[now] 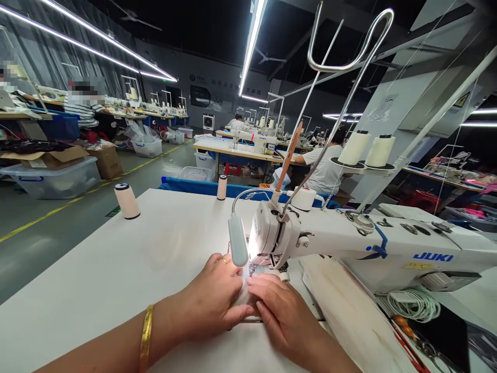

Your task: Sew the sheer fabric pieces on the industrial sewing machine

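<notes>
I have the white tabletop (112,290) spread across the near left, with the JUKI sewing machine (330,238) along the right, its needle end just beyond the fingertips. The left hand (213,295) comes in from the near left, palm down, thumb reaching right; the right hand (285,308) comes in from the near right, fingers together and angled far left. Between them, just near of the grey lamp (238,246), lies the pale cloth (244,296), mostly covered; its visible strip seems to run near to far, toward the needle. I judge neither hand clearly nearer to it. I can't tell whether either grip pinches the cloth or only flattens it.
</notes>
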The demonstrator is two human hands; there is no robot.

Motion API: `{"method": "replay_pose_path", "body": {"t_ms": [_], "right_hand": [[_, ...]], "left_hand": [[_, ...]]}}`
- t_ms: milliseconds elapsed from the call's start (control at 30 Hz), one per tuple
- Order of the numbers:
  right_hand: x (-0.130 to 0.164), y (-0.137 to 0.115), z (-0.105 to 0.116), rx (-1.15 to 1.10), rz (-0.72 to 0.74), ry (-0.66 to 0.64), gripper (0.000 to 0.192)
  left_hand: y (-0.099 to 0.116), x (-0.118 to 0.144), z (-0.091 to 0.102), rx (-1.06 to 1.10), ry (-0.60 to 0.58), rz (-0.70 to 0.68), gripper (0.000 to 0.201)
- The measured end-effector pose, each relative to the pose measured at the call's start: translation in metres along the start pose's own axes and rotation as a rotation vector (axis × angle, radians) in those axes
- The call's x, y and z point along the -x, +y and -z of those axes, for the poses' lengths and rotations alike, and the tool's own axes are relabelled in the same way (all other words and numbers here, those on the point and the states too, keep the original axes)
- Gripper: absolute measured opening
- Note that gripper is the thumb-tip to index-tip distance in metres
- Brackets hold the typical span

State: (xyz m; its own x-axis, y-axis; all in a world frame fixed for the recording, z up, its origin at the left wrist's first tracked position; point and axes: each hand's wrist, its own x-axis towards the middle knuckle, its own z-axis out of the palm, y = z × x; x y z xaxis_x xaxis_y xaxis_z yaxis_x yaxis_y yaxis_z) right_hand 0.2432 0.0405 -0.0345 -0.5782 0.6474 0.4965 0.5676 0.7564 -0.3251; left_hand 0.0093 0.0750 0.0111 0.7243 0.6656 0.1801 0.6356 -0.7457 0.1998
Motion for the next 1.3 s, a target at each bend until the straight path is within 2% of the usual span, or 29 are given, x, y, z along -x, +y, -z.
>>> {"method": "replay_pose_path", "body": {"t_ms": [100, 200, 267, 400, 533, 767, 967, 1100, 1200, 1300], "right_hand": [[0.0, -0.003, 0.001, 0.012, -0.084, -0.097, 0.03], [0.002, 0.0, 0.001, 0.107, -0.131, -0.148, 0.03], [0.005, 0.002, 0.001, 0.119, -0.134, -0.144, 0.031], [0.008, 0.003, 0.002, 0.092, -0.111, -0.116, 0.033], [0.009, 0.004, 0.001, 0.132, -0.115, -0.115, 0.035], [0.008, 0.006, -0.001, 0.205, -0.126, -0.095, 0.034], [0.006, 0.012, -0.007, 0.2, -0.153, -0.073, 0.034], [0.007, 0.016, -0.009, 0.198, -0.142, -0.028, 0.044], [0.008, 0.014, -0.005, 0.197, -0.074, 0.01, 0.049], [0.01, 0.009, 0.0, 0.157, -0.006, -0.035, 0.042]], "left_hand": [[0.002, 0.005, -0.002, 0.161, -0.08, 0.002, 0.022], [-0.004, 0.006, -0.011, 0.193, -0.081, 0.026, 0.019], [-0.006, 0.006, -0.019, 0.159, -0.039, 0.01, 0.019], [-0.005, 0.007, -0.034, 0.132, 0.117, -0.068, 0.014], [-0.002, 0.009, -0.043, 0.145, 0.154, -0.121, 0.018], [-0.002, 0.009, -0.04, 0.093, 0.187, -0.103, 0.019], [-0.009, 0.001, -0.038, 0.048, 0.159, -0.069, 0.016], [-0.012, -0.002, -0.038, 0.028, 0.16, -0.049, 0.015], [-0.009, 0.002, -0.039, 0.061, 0.212, -0.087, 0.019], [-0.002, 0.01, -0.039, 0.12, 0.234, -0.169, 0.023]]}}
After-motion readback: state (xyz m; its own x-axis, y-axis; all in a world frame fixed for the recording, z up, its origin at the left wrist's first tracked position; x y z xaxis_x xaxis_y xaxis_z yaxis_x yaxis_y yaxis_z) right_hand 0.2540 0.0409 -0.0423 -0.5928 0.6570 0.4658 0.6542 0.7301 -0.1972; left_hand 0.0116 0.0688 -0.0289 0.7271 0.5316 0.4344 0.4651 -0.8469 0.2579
